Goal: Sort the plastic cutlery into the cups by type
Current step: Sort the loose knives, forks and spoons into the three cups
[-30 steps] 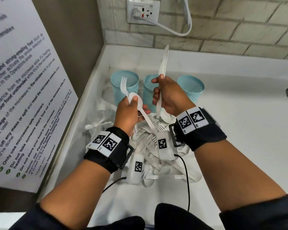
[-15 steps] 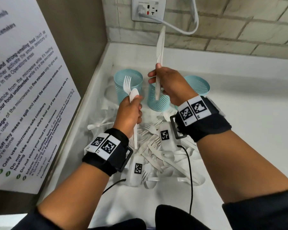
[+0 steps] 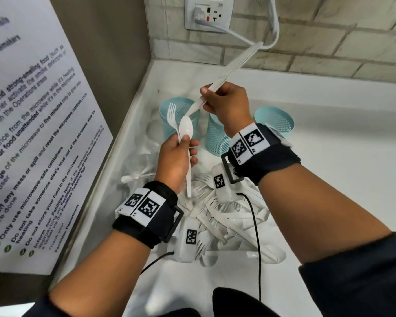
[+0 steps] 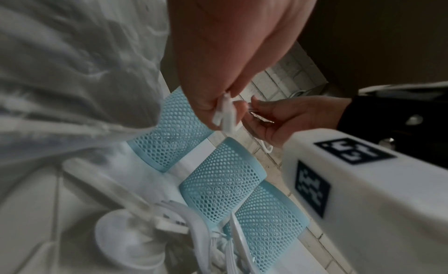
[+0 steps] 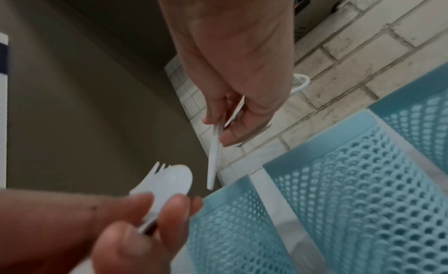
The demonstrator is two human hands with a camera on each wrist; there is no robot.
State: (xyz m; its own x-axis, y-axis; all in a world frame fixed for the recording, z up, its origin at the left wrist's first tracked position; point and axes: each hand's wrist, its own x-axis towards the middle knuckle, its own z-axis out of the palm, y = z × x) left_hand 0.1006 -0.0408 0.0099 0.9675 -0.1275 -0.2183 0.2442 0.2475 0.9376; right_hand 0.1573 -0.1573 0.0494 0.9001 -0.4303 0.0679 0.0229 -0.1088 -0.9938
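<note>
Three teal mesh cups stand in a row: left (image 3: pixel 169 124), middle (image 3: pixel 215 140), right (image 3: pixel 275 121). My left hand (image 3: pixel 186 143) grips a white spoon (image 3: pixel 186 128) and a white fork (image 3: pixel 171 113) together, heads up, in front of the left cup. My right hand (image 3: pixel 212 93) pinches a white knife (image 3: pixel 236 65) above the middle cup. The knife slants up to the right, and its lower end nearly meets the spoon. In the right wrist view the knife (image 5: pixel 214 159) hangs from my right hand (image 5: pixel 225 124) beside the spoon (image 5: pixel 174 179).
A heap of loose white cutlery (image 3: pixel 217 216) lies on the white counter (image 3: pixel 329 179) under my wrists. A brick wall with a socket (image 3: pixel 208 12) and a white cable (image 3: pixel 276 30) is behind. A notice board (image 3: pixel 32 133) stands at the left.
The knife has tipped from upright to a slant, top to the right, its lower end swinging left toward the spoon. My left hand has turned the spoon bowl up beside the fork.
</note>
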